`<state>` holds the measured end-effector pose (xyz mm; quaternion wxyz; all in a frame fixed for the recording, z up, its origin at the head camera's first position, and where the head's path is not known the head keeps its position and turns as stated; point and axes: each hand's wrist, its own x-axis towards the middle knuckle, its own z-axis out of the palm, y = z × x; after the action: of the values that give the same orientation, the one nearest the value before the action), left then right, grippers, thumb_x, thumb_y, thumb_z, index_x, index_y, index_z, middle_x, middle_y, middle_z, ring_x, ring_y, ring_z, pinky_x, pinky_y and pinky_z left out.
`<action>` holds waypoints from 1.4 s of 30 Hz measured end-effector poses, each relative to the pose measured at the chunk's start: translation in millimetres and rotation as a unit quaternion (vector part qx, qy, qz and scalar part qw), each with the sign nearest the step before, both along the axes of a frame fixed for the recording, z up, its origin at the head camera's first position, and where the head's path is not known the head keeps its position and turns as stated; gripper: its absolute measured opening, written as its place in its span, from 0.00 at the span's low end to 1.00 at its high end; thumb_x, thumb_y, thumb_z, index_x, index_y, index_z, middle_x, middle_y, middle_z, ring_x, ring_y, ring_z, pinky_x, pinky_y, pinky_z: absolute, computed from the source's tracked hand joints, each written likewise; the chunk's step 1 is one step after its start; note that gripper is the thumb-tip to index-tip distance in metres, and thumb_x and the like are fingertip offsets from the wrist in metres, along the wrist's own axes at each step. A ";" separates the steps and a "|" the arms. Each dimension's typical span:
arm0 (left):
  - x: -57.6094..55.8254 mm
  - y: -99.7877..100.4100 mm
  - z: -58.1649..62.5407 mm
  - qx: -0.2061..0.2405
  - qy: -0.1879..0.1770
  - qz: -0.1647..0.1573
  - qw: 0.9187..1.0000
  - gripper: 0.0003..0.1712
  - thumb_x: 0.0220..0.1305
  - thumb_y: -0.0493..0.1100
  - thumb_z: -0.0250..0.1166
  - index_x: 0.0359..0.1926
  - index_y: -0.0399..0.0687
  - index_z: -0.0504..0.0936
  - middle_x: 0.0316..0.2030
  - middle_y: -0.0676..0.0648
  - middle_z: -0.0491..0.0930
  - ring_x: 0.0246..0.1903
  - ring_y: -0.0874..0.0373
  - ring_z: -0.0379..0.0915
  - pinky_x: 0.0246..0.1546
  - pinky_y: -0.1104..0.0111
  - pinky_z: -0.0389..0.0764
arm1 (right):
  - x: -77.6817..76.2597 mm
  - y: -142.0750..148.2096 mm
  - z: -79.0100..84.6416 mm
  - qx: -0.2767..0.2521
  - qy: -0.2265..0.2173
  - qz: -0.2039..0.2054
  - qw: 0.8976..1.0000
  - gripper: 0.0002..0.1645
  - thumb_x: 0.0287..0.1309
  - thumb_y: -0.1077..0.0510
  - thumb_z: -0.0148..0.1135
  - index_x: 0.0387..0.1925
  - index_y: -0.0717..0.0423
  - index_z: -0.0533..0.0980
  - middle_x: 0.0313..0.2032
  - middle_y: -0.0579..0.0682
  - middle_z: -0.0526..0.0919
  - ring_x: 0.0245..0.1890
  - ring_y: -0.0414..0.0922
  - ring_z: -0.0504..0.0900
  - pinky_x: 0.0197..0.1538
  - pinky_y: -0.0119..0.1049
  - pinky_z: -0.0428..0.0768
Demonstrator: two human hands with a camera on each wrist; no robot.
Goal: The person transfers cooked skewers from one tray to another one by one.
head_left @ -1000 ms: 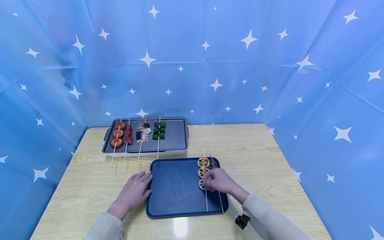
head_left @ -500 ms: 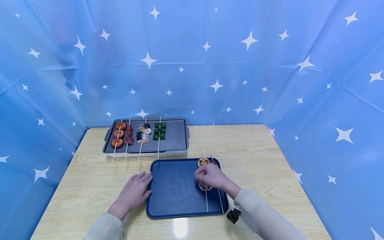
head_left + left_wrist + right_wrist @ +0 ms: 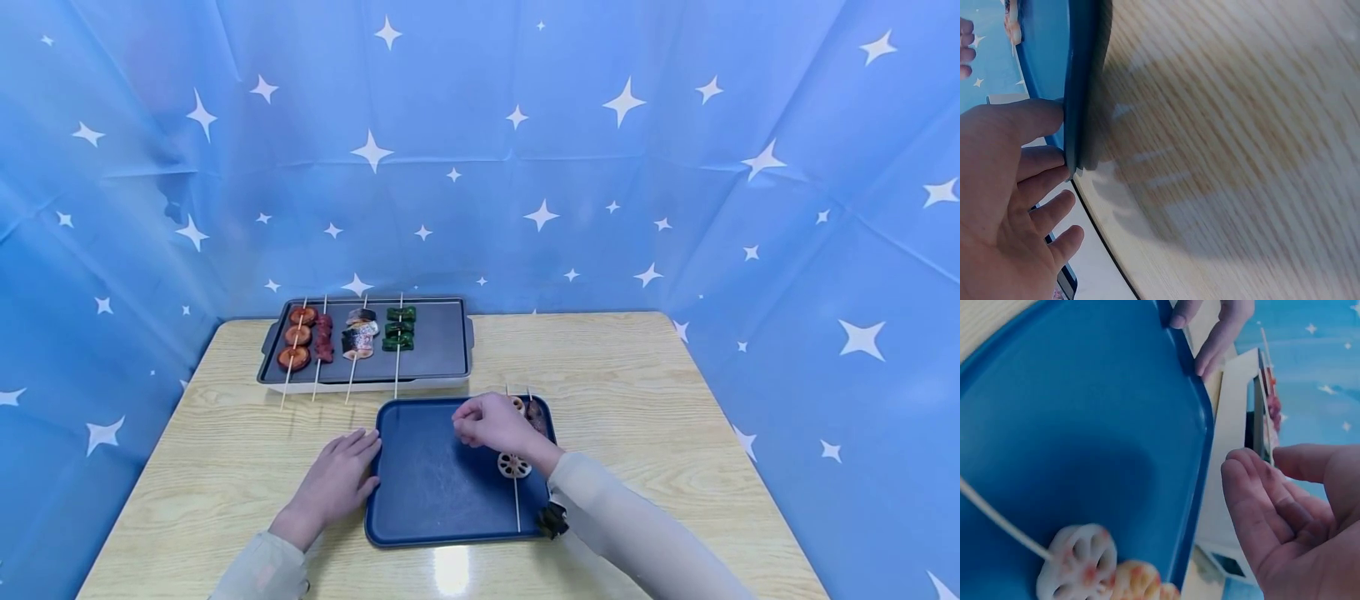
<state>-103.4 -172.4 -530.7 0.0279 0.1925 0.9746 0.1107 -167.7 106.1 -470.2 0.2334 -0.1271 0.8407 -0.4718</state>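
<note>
A dark blue tray [image 3: 435, 500] lies on the table. My left hand [image 3: 341, 479] rests against its left rim; in the left wrist view the thumb and index finger touch the rim. Above the tray hovers my right hand [image 3: 495, 423], fingers loosely bent, holding nothing. On the tray's right side is a lotus root skewer [image 3: 514, 465], partly covered by the right hand and seen from close by in the right wrist view as lotus root slices [image 3: 1079, 565]. Beside it lies a skewer of dark brown pieces [image 3: 536, 415], its lower part hidden by the right arm.
Behind the tray stands a grill plate [image 3: 438, 337]. Across it lie a skewer of round brown slices [image 3: 297, 335], a red meat skewer [image 3: 324, 337], a fish-like skewer [image 3: 360, 337] and a green pepper-like skewer [image 3: 398, 329]. A starred blue curtain surrounds the table [image 3: 637, 375].
My right hand has moved left and away from me, off the lotus root skewer, and over the tray. The left hand and the skewers stay where they were.
</note>
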 end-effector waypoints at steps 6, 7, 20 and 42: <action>0.1 0.2 -0.3 -0.001 -0.001 0.001 1.000 0.32 0.61 0.49 0.68 0.62 0.37 0.75 0.65 0.41 0.72 0.68 0.42 0.65 0.67 0.46 0.66 | -4.3 -19.5 -3.2 -0.026 -0.011 -0.002 1.000 0.12 0.66 0.59 0.58 0.44 0.62 0.82 0.39 0.63 0.87 0.38 0.54 0.87 0.39 0.38 0.88; 0.0 0.3 -0.1 -0.001 -0.001 0.001 1.000 0.32 0.61 0.49 0.68 0.62 0.37 0.75 0.65 0.41 0.72 0.68 0.42 0.64 0.67 0.46 0.66 | -4.8 -23.1 -3.9 -0.031 -0.014 -0.003 0.999 0.12 0.66 0.59 0.58 0.44 0.62 0.82 0.39 0.63 0.87 0.38 0.55 0.87 0.38 0.38 0.88; -1.2 0.7 -0.4 -0.001 0.001 0.000 1.000 0.32 0.61 0.50 0.68 0.62 0.37 0.76 0.65 0.41 0.73 0.67 0.42 0.66 0.67 0.46 0.67 | -13.9 -68.1 -12.0 -0.073 -0.066 -0.055 0.994 0.17 0.64 0.58 0.62 0.50 0.65 0.79 0.39 0.58 0.87 0.38 0.50 0.88 0.45 0.45 0.87; -1.7 0.4 -2.2 -0.008 -0.002 0.003 1.000 0.33 0.61 0.51 0.68 0.62 0.38 0.76 0.65 0.42 0.73 0.67 0.42 0.66 0.67 0.46 0.66 | -24.3 -109.2 -13.7 -0.151 -0.128 -0.130 0.972 0.22 0.65 0.60 0.59 0.58 0.68 0.73 0.41 0.57 0.87 0.31 0.39 0.85 0.41 0.32 0.87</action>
<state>-105.1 -172.1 -532.9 0.0306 0.1894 0.9759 0.1037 -191.9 -3.1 -483.8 0.2538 0.0107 0.7321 -0.6321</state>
